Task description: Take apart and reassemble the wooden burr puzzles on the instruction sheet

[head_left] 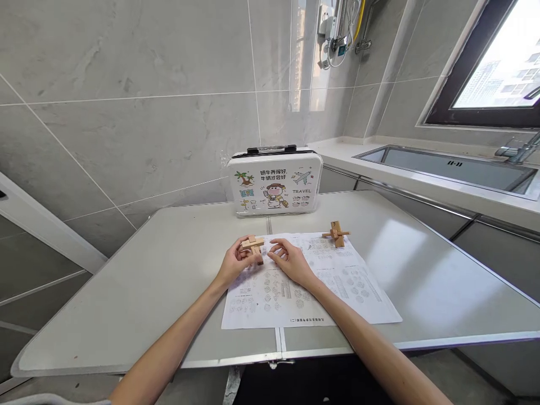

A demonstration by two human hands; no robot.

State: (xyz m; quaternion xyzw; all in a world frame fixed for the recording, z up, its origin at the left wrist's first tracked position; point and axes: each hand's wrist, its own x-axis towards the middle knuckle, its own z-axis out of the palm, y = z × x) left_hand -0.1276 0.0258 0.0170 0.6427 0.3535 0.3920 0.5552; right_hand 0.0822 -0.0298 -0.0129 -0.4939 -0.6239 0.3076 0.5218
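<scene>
My left hand is closed around a wooden interlocking puzzle, whose crossed light-brown bars stick out past the fingers. Part of the puzzle is hidden behind the thumb. Just to the right of it, my right hand is curved with thumb and fingertips apart and nothing between them. Both hands are over a printed instruction sheet covered in small diagrams. A second wooden puzzle, made of crossed pieces, rests at the sheet's far right corner.
A white travel-print case with a black handle stands at the table's back, against the grey tiled wall. The folding table has a central seam and metal edges. To the right are a counter with a sink and a faucet.
</scene>
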